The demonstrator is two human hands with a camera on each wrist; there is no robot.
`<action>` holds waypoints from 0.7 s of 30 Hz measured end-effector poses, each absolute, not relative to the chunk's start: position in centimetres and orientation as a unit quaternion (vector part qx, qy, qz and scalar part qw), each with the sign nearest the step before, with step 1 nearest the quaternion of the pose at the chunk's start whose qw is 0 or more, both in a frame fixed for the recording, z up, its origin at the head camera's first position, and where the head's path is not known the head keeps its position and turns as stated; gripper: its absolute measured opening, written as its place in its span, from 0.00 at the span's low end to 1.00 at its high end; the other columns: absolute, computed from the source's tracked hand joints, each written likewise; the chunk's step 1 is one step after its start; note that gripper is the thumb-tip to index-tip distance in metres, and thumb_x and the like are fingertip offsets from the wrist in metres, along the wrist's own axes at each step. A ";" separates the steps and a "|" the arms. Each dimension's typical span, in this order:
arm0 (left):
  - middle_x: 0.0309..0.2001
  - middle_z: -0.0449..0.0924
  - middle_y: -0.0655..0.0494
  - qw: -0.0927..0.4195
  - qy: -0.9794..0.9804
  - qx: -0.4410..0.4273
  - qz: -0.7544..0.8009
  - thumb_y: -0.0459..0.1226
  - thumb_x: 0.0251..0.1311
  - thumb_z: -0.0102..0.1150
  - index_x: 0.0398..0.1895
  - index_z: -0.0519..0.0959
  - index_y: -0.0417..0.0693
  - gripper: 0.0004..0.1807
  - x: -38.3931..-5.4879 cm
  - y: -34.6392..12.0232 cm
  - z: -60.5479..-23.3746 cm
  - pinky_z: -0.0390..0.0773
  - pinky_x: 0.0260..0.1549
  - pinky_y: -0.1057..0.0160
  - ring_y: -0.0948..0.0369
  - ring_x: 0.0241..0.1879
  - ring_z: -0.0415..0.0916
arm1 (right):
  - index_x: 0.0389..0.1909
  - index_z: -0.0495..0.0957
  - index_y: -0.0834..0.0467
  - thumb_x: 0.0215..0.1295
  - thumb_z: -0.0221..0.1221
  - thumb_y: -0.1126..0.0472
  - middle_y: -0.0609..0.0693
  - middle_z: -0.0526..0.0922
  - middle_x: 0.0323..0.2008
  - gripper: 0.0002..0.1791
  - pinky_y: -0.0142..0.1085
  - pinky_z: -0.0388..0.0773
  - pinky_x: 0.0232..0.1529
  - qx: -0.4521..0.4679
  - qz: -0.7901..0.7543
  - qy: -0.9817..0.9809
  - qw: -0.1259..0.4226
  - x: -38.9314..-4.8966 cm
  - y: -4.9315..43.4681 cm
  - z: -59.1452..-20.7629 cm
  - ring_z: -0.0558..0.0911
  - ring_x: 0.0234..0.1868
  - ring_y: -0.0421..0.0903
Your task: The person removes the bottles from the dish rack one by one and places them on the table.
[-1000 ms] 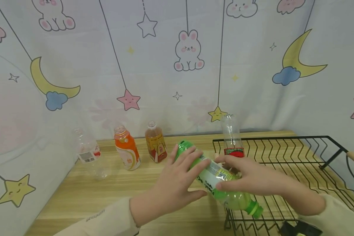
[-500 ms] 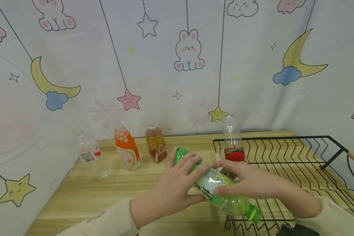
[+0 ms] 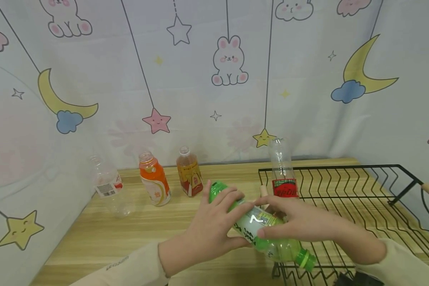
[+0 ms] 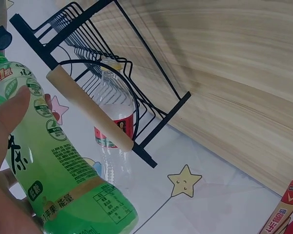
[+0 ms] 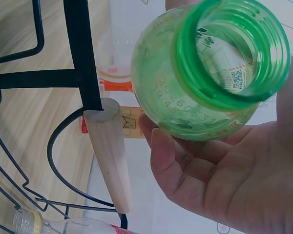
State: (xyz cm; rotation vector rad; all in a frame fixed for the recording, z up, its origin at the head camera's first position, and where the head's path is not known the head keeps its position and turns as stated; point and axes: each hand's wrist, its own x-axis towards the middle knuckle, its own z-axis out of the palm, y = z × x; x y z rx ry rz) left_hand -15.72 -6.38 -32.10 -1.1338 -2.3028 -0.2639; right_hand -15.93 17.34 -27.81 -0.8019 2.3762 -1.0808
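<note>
Both hands hold a green plastic bottle (image 3: 248,224), tilted with its neck pointing down to the right. My left hand (image 3: 214,226) grips the base end, its fingers over the top and its thumb below. Nearer the neck, my right hand (image 3: 304,220) holds the bottle between thumb and fingers. In the right wrist view the bottle's green mouth (image 5: 278,53) faces the camera and I can see inside. Chinese print and a green label (image 4: 63,161) show in the left wrist view. The bottle's neck is over the left front of a black wire rack (image 3: 329,197).
A clear bottle with a red label (image 3: 285,187) stands neck-down in the rack, which has wooden handles (image 5: 110,156). On the wooden table (image 3: 128,238) stand a clear bottle (image 3: 107,188), an orange bottle (image 3: 155,182) and a brown-labelled bottle (image 3: 190,174). A patterned cloth (image 3: 186,79) hangs behind.
The green bottle has moved slightly down and left, with both hands moving along with it. Both hands keep their hold, and the other bottles have stayed put.
</note>
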 end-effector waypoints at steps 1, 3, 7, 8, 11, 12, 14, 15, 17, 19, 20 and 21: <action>0.55 0.73 0.56 0.277 -0.859 -0.421 -0.096 0.63 0.38 0.71 0.60 0.72 0.58 0.43 -15.7 -6.4 -32.1 0.49 0.63 0.30 0.56 0.61 0.66 | 0.66 0.65 0.54 0.63 0.61 0.46 0.51 0.79 0.47 0.34 0.48 0.78 0.43 -0.290 -0.386 0.852 0.202 -15.9 17.3 -27.8 0.77 0.50 0.49; 0.55 0.73 0.56 0.276 -0.860 -0.418 -0.094 0.62 0.39 0.71 0.60 0.72 0.58 0.43 -15.7 -6.4 -32.1 0.49 0.62 0.29 0.56 0.61 0.66 | 0.66 0.65 0.55 0.63 0.61 0.46 0.51 0.79 0.49 0.34 0.49 0.78 0.44 -0.291 -0.385 0.853 0.200 -15.9 17.3 -27.8 0.77 0.51 0.50; 0.55 0.73 0.56 0.277 -0.862 -0.411 -0.102 0.60 0.39 0.73 0.58 0.74 0.58 0.40 -15.8 -6.6 -31.9 0.50 0.62 0.28 0.55 0.62 0.66 | 0.66 0.64 0.55 0.64 0.61 0.46 0.52 0.78 0.53 0.34 0.51 0.78 0.47 -0.291 -0.381 0.856 0.191 -16.0 17.2 -27.7 0.76 0.55 0.53; 0.55 0.73 0.56 0.277 -0.863 -0.410 -0.105 0.59 0.40 0.73 0.57 0.74 0.58 0.39 -15.8 -6.7 -31.8 0.49 0.62 0.28 0.55 0.62 0.66 | 0.66 0.64 0.55 0.64 0.61 0.46 0.53 0.77 0.54 0.34 0.51 0.78 0.47 -0.289 -0.383 0.857 0.190 -16.0 17.2 -27.6 0.76 0.56 0.53; 0.54 0.73 0.55 0.282 -0.865 -0.400 -0.112 0.57 0.39 0.75 0.56 0.74 0.57 0.38 -16.1 -7.0 -31.7 0.49 0.61 0.28 0.54 0.61 0.66 | 0.67 0.64 0.54 0.64 0.61 0.45 0.54 0.75 0.57 0.34 0.52 0.77 0.49 -0.281 -0.388 0.859 0.179 -16.1 17.1 -27.4 0.74 0.58 0.54; 0.54 0.73 0.55 0.284 -0.866 -0.395 -0.114 0.57 0.38 0.75 0.55 0.74 0.57 0.38 -16.2 -7.2 -31.6 0.49 0.61 0.28 0.55 0.61 0.67 | 0.67 0.64 0.54 0.64 0.60 0.45 0.54 0.75 0.58 0.34 0.51 0.77 0.49 -0.278 -0.390 0.860 0.174 -16.1 17.1 -27.3 0.74 0.58 0.54; 0.54 0.73 0.54 0.290 -0.868 -0.384 -0.122 0.56 0.37 0.77 0.55 0.74 0.57 0.38 -16.4 -7.5 -31.5 0.48 0.62 0.28 0.55 0.60 0.67 | 0.67 0.64 0.54 0.64 0.60 0.45 0.55 0.75 0.58 0.34 0.51 0.77 0.50 -0.270 -0.395 0.864 0.159 -16.2 17.2 -27.1 0.75 0.57 0.53; 0.54 0.73 0.54 0.292 -0.870 -0.376 -0.127 0.55 0.36 0.77 0.55 0.74 0.57 0.39 -16.4 -7.8 -31.5 0.48 0.62 0.28 0.55 0.60 0.67 | 0.67 0.64 0.55 0.64 0.60 0.45 0.55 0.75 0.58 0.34 0.51 0.77 0.49 -0.267 -0.398 0.865 0.150 -16.3 17.3 -27.0 0.75 0.56 0.52; 0.54 0.73 0.54 0.292 -0.874 -0.361 -0.144 0.53 0.34 0.79 0.54 0.74 0.56 0.39 -16.5 -8.2 -31.5 0.46 0.62 0.28 0.54 0.59 0.68 | 0.68 0.63 0.56 0.65 0.59 0.45 0.55 0.76 0.58 0.35 0.50 0.77 0.48 -0.258 -0.400 0.870 0.128 -16.5 17.5 -26.8 0.77 0.55 0.51; 0.54 0.73 0.54 0.291 -0.879 -0.343 -0.160 0.51 0.33 0.80 0.54 0.75 0.56 0.40 -16.5 -8.8 -31.5 0.44 0.63 0.29 0.54 0.59 0.68 | 0.68 0.63 0.58 0.66 0.58 0.46 0.55 0.76 0.56 0.34 0.49 0.78 0.48 -0.249 -0.403 0.875 0.103 -16.7 17.8 -26.7 0.78 0.53 0.49; 0.54 0.73 0.54 0.289 -0.882 -0.333 -0.168 0.50 0.32 0.81 0.54 0.75 0.56 0.40 -16.5 -9.1 -31.4 0.43 0.63 0.29 0.54 0.59 0.68 | 0.68 0.62 0.59 0.67 0.58 0.46 0.55 0.77 0.56 0.34 0.49 0.78 0.48 -0.244 -0.403 0.877 0.089 -16.8 18.0 -26.6 0.78 0.53 0.49; 0.54 0.73 0.53 0.287 -0.884 -0.324 -0.176 0.50 0.32 0.81 0.54 0.75 0.55 0.40 -16.6 -9.4 -31.4 0.42 0.63 0.29 0.54 0.59 0.67 | 0.68 0.62 0.59 0.67 0.57 0.46 0.55 0.77 0.56 0.34 0.49 0.78 0.48 -0.238 -0.405 0.880 0.077 -16.9 18.3 -26.6 0.78 0.53 0.49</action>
